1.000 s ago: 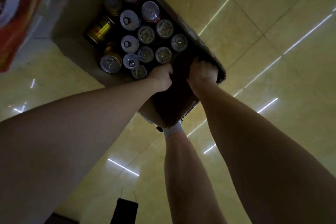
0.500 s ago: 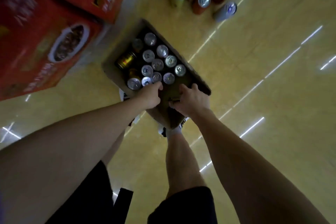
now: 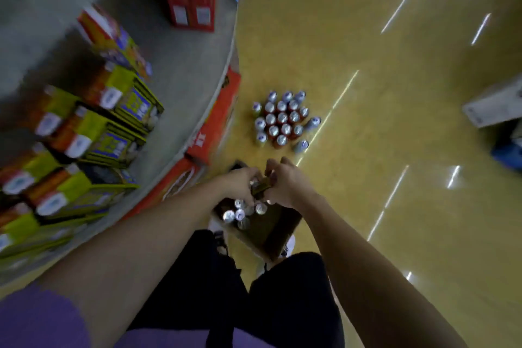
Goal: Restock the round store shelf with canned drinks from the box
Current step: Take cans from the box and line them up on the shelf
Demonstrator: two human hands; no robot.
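Gripping a gold can (image 3: 260,188) above the box (image 3: 278,230), both hands' fingers (image 3: 271,175) curl beside the shelf (image 3: 180,70).

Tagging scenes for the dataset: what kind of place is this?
Most likely a shop floor. A curved display shelf carries rows of boxed goods, a cluster of cans stands on the glossy floor, and both hands hold cans over an open cardboard box.
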